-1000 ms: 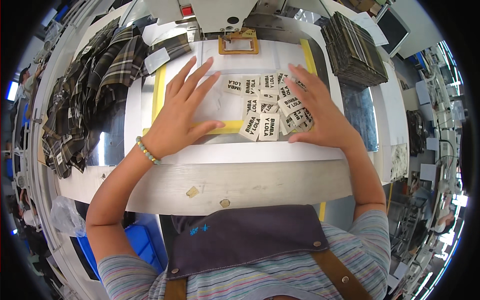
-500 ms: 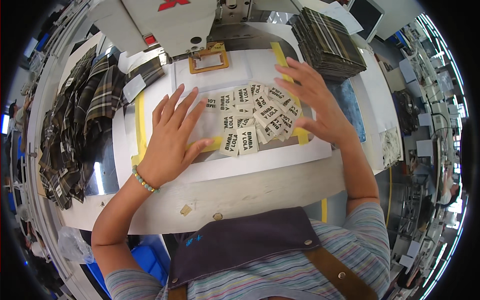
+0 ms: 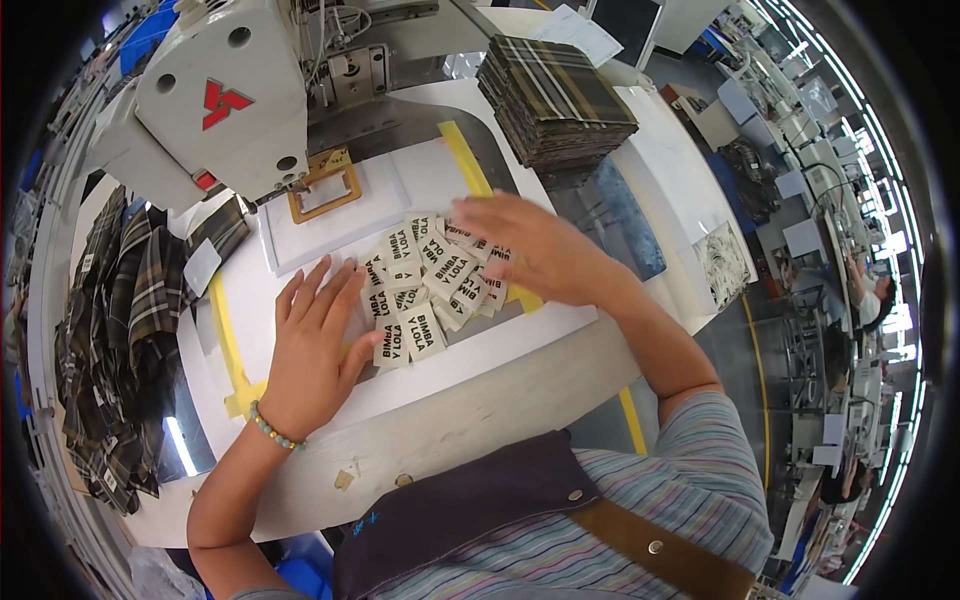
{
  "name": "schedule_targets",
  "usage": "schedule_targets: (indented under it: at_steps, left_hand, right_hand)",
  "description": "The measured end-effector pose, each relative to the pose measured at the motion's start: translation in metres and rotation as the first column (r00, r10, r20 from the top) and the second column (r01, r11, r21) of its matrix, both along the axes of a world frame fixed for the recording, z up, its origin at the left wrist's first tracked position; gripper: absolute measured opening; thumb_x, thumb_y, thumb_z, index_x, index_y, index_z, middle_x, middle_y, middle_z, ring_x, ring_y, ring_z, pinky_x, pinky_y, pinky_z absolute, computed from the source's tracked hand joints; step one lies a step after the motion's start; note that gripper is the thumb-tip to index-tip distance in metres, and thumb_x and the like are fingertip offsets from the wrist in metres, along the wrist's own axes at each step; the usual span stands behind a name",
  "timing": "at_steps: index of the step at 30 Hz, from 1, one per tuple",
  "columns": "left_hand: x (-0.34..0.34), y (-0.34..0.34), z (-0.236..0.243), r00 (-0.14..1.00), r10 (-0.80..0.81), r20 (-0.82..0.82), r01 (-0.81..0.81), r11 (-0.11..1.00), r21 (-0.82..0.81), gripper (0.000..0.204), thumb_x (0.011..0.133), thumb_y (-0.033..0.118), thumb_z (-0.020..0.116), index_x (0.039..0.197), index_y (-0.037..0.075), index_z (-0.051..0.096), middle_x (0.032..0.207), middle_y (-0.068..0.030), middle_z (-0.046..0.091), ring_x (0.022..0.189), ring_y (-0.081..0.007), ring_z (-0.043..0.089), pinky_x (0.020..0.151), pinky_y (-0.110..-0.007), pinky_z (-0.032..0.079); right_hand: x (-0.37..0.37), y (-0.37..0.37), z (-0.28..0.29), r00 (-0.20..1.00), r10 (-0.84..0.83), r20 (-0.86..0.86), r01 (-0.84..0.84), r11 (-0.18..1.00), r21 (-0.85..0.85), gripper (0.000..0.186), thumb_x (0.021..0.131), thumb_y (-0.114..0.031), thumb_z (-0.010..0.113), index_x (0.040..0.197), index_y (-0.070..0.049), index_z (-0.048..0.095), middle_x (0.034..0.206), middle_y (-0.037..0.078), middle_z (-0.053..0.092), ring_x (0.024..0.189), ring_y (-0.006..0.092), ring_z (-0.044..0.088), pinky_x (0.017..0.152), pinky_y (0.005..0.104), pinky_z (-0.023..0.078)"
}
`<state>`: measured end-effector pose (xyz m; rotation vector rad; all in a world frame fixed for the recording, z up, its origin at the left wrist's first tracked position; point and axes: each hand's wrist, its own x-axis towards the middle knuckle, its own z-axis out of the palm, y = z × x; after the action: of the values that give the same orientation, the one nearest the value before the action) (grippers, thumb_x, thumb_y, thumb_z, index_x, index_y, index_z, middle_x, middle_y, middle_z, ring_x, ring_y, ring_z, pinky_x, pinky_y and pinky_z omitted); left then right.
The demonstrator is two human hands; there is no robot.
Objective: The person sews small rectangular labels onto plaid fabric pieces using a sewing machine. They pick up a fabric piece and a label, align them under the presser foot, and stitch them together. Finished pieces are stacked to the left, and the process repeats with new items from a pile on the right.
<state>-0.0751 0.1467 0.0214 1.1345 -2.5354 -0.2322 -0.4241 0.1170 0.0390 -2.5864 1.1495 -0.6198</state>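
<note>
A white sewing table in a workshop is carrying a scatter of small woven labels, lying just in front of the white sewing machine. The left hand is pressing flat and open beside the labels, gripping nothing. The right hand is spreading open over their far side, fingers on them. Light, even pressure with both palms probably works best, gathering labels without flipping any. A stack of plaid pieces is sitting right of the machine.
</note>
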Motion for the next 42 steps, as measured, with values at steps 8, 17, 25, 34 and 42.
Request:
schedule_targets:
  at_steps: [8,17,25,34,42]
  left_hand:
    - [0.026,-0.008,0.024,0.994,0.049,-0.099,-0.057,0.995,-0.083,0.049,0.098,0.018,0.071,0.144,0.003,0.062,0.161,-0.0169,0.053,0.147,-0.0407,0.049,0.119,-0.049,0.042]
    - [0.032,-0.005,0.032,0.979,0.049,-0.197,-0.049,0.999,0.008,0.035,0.094,0.010,0.076,0.127,-0.001,0.070,0.154,-0.0165,0.060,0.127,-0.0391,0.065,0.105,-0.045,0.054]
    - [-0.004,-0.017,0.043,0.965,-0.153,-0.214,0.106,0.970,-0.217,0.040,0.086,0.000,0.079,0.125,-0.003,0.069,0.140,-0.0156,0.069,0.112,-0.0339,0.071,0.096,-0.041,0.059]
    - [-0.077,-0.076,0.016,0.985,-0.150,-0.088,0.103,0.912,-0.397,0.031,0.087,0.000,0.064,0.118,-0.002,0.062,0.127,-0.0160,0.068,0.112,-0.0325,0.068,0.095,-0.041,0.057]
    - [-0.082,-0.099,0.008,0.984,-0.160,-0.084,0.111,0.899,-0.423,0.020,0.082,0.004,0.067,0.101,0.004,0.063,0.095,-0.0097,0.065,0.093,-0.0296,0.066,0.082,-0.041,0.056]
  right_hand:
    - [-0.059,-0.055,0.058,0.918,-0.397,0.008,0.336,0.766,-0.547,0.024,0.099,-0.014,0.068,0.120,-0.007,0.076,0.120,0.008,0.076,0.108,0.0318,0.071,0.092,0.0416,0.059]
    - [-0.078,-0.082,0.061,0.867,-0.497,0.040,0.491,0.839,-0.236,0.015,0.094,-0.018,0.073,0.102,-0.010,0.082,0.100,0.008,0.080,0.090,0.0305,0.074,0.080,0.0375,0.057]
    - [-0.021,-0.092,0.078,0.948,-0.272,0.163,0.315,0.755,-0.576,0.018,0.097,-0.016,0.069,0.108,-0.006,0.078,0.104,0.010,0.079,0.094,0.0311,0.075,0.081,0.0412,0.059]
    - [0.052,-0.074,-0.009,0.986,-0.045,-0.163,-0.047,0.852,-0.521,0.021,0.082,-0.006,0.071,0.103,-0.004,0.074,0.092,0.005,0.073,0.087,0.0263,0.071,0.075,0.0387,0.058]
    - [0.030,-0.050,0.001,0.992,-0.124,-0.006,0.113,0.922,-0.371,0.022,0.088,-0.009,0.074,0.109,-0.006,0.076,0.104,0.004,0.077,0.097,0.0263,0.072,0.081,0.0393,0.059]
